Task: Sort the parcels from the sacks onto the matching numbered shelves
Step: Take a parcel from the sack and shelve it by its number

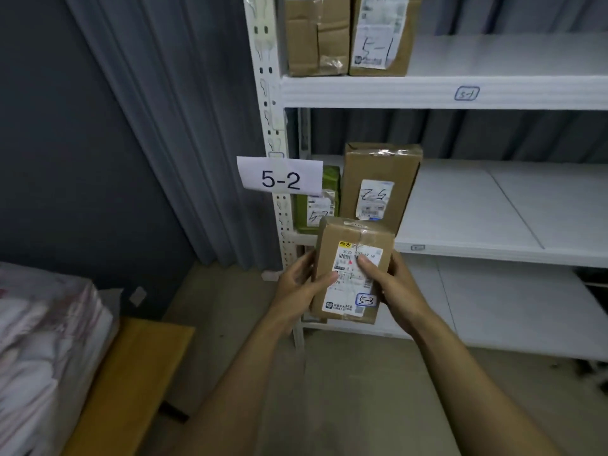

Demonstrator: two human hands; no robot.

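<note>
Brown parcel (353, 271), label marked 5-3: grasped upright by left hand (297, 284) and right hand (396, 284), seemingly before the 5-2 shelf (493, 248).

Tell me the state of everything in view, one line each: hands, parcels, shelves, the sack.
Held parcel: upright, taped shut, marked 5-3, not yet shelved.
Left hand: grips its left side.
Right hand: grips its right side, thumb on its front.
Shelf 5-1: holds plain parcel and 5-1 parcel, both standing.
Shelf 5-2: holds green parcel and 5-2 parcel, both standing.
Sack: bulging, mouth out of view.
</note>
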